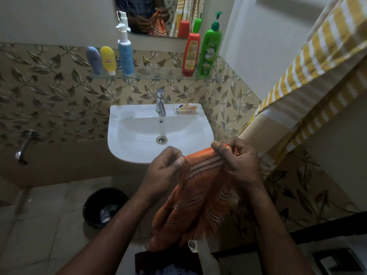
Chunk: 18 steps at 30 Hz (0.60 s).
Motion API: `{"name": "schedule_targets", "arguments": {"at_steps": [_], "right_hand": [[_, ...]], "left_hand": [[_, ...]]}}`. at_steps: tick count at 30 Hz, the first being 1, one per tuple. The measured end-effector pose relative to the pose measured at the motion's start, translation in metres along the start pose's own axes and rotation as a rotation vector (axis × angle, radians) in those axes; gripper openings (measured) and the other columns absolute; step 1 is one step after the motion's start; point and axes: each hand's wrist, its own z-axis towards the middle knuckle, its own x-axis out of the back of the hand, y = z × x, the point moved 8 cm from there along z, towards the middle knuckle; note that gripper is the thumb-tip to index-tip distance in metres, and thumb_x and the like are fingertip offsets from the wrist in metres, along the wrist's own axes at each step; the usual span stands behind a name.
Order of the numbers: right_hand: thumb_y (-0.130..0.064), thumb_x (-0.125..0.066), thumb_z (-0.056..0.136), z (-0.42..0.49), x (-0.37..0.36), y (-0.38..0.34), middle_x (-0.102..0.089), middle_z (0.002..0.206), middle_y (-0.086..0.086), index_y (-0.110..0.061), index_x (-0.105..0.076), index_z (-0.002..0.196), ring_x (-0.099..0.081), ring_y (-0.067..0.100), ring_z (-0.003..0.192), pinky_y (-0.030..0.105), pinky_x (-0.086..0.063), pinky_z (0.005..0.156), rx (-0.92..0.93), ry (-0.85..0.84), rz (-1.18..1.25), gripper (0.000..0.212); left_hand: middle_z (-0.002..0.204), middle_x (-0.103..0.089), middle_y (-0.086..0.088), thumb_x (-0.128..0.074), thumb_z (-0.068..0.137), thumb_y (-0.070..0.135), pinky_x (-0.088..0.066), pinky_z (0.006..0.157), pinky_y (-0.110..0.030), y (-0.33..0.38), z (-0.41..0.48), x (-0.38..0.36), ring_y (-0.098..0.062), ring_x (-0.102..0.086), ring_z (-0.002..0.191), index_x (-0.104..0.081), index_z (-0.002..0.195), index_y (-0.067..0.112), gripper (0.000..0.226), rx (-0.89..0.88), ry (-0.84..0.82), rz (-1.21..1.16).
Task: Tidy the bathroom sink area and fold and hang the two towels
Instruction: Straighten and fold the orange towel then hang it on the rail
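Note:
An orange towel with pale and dark stripes [196,199] hangs in front of me, below the white sink [139,151]. My left hand [162,169] pinches its top edge on the left. My right hand [238,161] grips the bunched top edge on the right. The cloth droops down between my forearms, its fringed lower end near my waist. A yellow-and-white striped towel [309,62] hangs along the right wall.
A glass shelf [162,77] over the sink carries a blue tube, a yellow tube, a white pump bottle [125,50], a red bottle [191,54] and a green pump bottle [209,50]. A small packet [186,110] lies beside the tap [160,102]. A black bin [105,207] stands on the floor.

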Motion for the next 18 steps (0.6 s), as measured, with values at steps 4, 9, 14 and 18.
{"name": "schedule_targets", "arguments": {"at_steps": [4,9,14,18], "right_hand": [[-0.044,-0.075,0.083,0.0,-0.01,0.01,-0.073,0.087,0.004,-0.028,-0.065,0.092,-0.07,0.026,0.078,0.044,-0.059,0.069,-0.024,-0.095,-0.214,0.022],[-0.064,-0.078,0.071,-0.014,-0.041,0.008,-0.076,0.084,-0.013,-0.029,-0.079,0.093,-0.07,0.003,0.078,0.026,-0.056,0.07,0.02,-0.305,-0.395,0.042],[-0.042,-0.076,0.086,-0.015,-0.042,-0.011,-0.065,0.074,-0.007,-0.021,-0.073,0.077,-0.064,0.01,0.071,0.026,-0.048,0.064,0.236,-0.132,-0.382,0.023],[-0.046,-0.068,0.092,-0.009,-0.032,-0.007,-0.07,0.083,-0.001,-0.021,-0.072,0.087,-0.068,0.019,0.077,0.042,-0.057,0.072,0.103,-0.058,-0.207,0.026]], "left_hand": [[0.073,-0.056,0.004,-0.064,0.094,0.033,-0.044,0.064,-0.038,0.014,0.008,0.009,-0.018,-0.052,0.067,-0.06,0.085,0.026,0.012,-0.074,0.034,0.098],[0.073,-0.059,0.007,-0.068,0.095,0.025,-0.047,0.064,-0.033,0.02,0.008,-0.001,-0.01,-0.055,0.068,-0.063,0.087,0.02,0.011,-0.14,-0.002,0.135],[0.078,-0.06,0.012,-0.069,0.092,0.041,-0.05,0.067,-0.024,0.015,0.005,-0.006,-0.006,-0.057,0.072,-0.063,0.09,0.025,0.017,-0.106,-0.021,-0.018],[0.079,-0.065,0.008,-0.075,0.088,0.042,-0.049,0.069,-0.029,-0.001,-0.004,-0.003,-0.011,-0.059,0.074,-0.066,0.089,0.025,0.019,-0.057,-0.034,0.024]]}}
